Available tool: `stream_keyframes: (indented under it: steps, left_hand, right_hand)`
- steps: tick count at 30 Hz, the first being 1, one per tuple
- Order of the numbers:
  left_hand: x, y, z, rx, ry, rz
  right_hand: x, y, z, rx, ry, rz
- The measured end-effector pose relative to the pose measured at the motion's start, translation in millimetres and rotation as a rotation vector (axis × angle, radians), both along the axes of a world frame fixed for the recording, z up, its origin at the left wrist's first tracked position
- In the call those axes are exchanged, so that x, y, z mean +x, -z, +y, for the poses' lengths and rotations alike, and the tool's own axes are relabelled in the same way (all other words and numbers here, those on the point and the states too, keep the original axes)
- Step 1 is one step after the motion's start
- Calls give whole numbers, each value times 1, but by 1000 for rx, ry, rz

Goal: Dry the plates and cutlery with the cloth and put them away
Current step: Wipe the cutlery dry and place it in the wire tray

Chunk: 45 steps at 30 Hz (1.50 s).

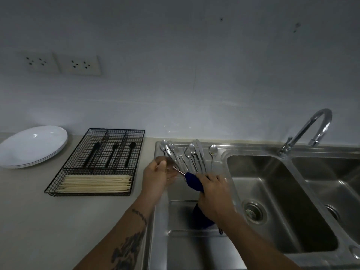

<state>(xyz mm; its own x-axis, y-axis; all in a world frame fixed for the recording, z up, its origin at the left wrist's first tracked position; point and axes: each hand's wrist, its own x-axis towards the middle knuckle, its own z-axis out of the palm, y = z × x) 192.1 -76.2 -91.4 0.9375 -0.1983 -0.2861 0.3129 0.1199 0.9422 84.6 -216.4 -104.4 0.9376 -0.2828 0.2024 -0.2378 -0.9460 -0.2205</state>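
Right hand (211, 193) grips blue cloth (192, 182) around utensil (178, 171); left hand (157, 176) pinches it.

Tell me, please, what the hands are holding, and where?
Left hand holds one piece of silver cutlery by one end; right hand grips the blue cloth wrapped around it.

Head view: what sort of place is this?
Most likely a kitchen counter, perhaps at home. A steel double sink with a tap, wet cutlery on the drainboard, and a wire cutlery tray beside stacked plates all suggest it.
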Motion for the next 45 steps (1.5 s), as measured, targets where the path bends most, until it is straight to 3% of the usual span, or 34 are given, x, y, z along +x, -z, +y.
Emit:
stream_keyframes:
  steps: [9,12,20,27,30,34,37,41,45]
  left_hand:
    - [115,12,56,248,-142,-59]
    - [155,14,69,423,-129,-134]
    - [223,30,62,635,-47,-264]
    - [226,67,55,824,106,-251]
    - [218,70,54,858,75,-286]
    - [201,67,41,1035,-54,-534]
    - [180,55,14,1011,14,-636]
    - [156,59,-28,1051,260,-506]
    - [147,82,-52,1137,213,-383]
  right_hand:
    - [64,20,15,140,-115,27]
    - [89,22,20,212,-150,14]
    - [120,38,21,277,-159,74]
    - [123,47,9,368,-99,81]
    - [120,47,1,394,-66,54]
    - [113,44,-8,418,-46,19]
    - [108,46,-14,419,-40,6]
    - [101,48,-21,442,-34,-2]
    - [95,53,-31,459,-28,5]
